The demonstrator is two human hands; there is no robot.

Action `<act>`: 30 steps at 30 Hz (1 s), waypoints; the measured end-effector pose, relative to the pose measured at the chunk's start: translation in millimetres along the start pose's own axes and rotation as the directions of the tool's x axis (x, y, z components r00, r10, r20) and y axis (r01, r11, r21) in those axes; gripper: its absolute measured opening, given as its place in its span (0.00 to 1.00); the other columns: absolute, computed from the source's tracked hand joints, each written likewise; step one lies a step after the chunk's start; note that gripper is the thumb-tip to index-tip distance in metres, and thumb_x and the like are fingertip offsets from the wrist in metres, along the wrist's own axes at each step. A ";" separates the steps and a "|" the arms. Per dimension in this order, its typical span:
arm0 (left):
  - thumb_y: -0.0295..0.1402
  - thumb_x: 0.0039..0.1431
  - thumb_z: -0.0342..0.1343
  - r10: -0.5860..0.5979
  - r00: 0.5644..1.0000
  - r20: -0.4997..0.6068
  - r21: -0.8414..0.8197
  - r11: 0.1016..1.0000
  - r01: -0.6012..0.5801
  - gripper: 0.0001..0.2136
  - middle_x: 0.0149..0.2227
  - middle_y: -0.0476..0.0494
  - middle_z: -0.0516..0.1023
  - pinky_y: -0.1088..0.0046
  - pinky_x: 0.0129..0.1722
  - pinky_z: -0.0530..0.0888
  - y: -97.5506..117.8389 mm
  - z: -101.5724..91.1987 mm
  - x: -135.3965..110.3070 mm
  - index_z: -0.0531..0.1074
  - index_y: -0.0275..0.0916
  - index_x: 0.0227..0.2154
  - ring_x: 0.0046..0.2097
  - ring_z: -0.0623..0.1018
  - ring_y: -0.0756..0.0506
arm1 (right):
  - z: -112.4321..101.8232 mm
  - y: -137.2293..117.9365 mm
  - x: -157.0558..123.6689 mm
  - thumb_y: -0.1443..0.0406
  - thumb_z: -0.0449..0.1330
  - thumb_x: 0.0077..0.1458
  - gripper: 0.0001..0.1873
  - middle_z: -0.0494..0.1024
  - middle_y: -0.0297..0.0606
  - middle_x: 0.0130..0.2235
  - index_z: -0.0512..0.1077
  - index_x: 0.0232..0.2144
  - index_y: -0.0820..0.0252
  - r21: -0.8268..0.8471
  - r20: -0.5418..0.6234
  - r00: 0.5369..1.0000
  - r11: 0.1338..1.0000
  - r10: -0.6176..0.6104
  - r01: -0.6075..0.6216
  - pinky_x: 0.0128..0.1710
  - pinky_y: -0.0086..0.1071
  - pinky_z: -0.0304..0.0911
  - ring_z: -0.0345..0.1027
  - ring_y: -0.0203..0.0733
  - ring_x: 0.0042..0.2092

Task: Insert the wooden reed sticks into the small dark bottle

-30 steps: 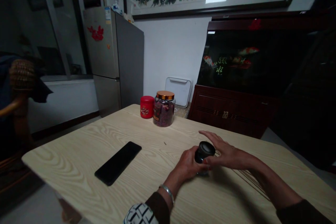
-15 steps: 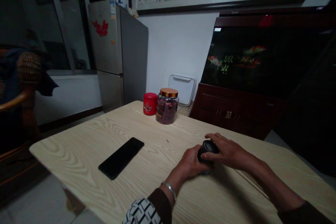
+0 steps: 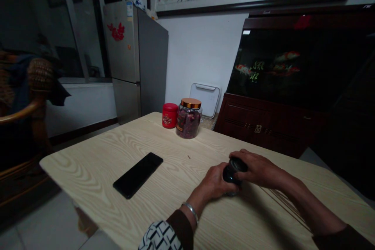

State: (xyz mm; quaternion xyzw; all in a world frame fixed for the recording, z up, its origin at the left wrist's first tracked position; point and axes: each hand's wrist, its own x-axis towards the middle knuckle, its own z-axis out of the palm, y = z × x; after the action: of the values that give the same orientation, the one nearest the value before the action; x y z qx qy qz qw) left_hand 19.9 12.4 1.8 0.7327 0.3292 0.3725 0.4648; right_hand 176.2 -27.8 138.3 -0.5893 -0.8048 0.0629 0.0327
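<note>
My left hand point(image 3: 216, 181) is wrapped around a small dark container point(image 3: 230, 175) with a clear-looking base, close to the tabletop. My right hand point(image 3: 254, 168) grips the round black lid point(image 3: 238, 164) from above, thumb on the near side and fingers over the far side. The lid is tilted over the container's top; whether it is fully loose I cannot tell. The fingers hide much of both parts. Beneath my right forearm lie several thin brown sticks point(image 3: 288, 205) on the wooden table point(image 3: 164, 215).
A black phone point(image 3: 138, 175) lies left of my hands. Toward the back stand a red canister point(image 3: 170, 116) and a clear jar of dried dark-red petals point(image 3: 188, 122) with a copper-coloured lid. A tiny brown fragment point(image 3: 189, 157) rests mid-table. Beyond are a fridge point(image 3: 124, 47) and a fish tank point(image 3: 272, 62).
My right hand has raised and tilted the black lid slightly, and more of the container's dark top shows. My left hand keeps its grip. The whole view has shifted a little.
</note>
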 end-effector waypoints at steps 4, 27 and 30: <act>0.42 0.38 0.71 0.007 1.000 0.006 0.009 1.000 -0.007 0.32 0.42 0.42 0.78 0.71 0.37 0.71 -0.9 0.2 -0.4 0.73 0.37 0.49 0.43 0.76 0.41 | -3.8 6.2 -1.4 0.71 0.59 0.43 0.31 0.73 0.43 0.51 0.69 0.53 0.56 0.115 0.039 0.988 0.983 -0.148 0.143 0.52 0.39 0.62 0.68 0.49 0.51; 0.43 0.38 0.71 -0.002 0.999 0.050 -0.014 1.000 0.003 0.33 0.42 0.43 0.79 0.71 0.39 0.72 5.4 -3.3 -3.3 0.73 0.37 0.49 0.43 0.76 0.41 | -40.6 -5.2 -9.2 0.66 0.61 0.46 0.26 0.75 0.39 0.46 0.65 0.49 0.54 0.286 -0.011 0.993 0.951 -0.117 0.116 0.46 0.36 0.66 0.71 0.46 0.45; 0.45 0.37 0.72 0.014 0.999 0.031 -0.020 1.000 -0.014 0.33 0.42 0.42 0.79 0.70 0.40 0.72 5.4 -3.4 -3.6 0.74 0.38 0.49 0.43 0.76 0.40 | -32.5 5.5 -30.5 0.60 0.62 0.51 0.25 0.74 0.39 0.45 0.61 0.51 0.53 0.554 -0.096 0.993 0.824 -0.072 0.113 0.45 0.37 0.67 0.71 0.46 0.45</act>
State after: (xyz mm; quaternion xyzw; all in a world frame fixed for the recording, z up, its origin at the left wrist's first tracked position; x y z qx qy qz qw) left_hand 15.9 9.0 6.9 0.7359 0.3130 0.3678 0.4746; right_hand 194.8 -53.2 170.4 -0.5162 -0.7771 0.2729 0.2349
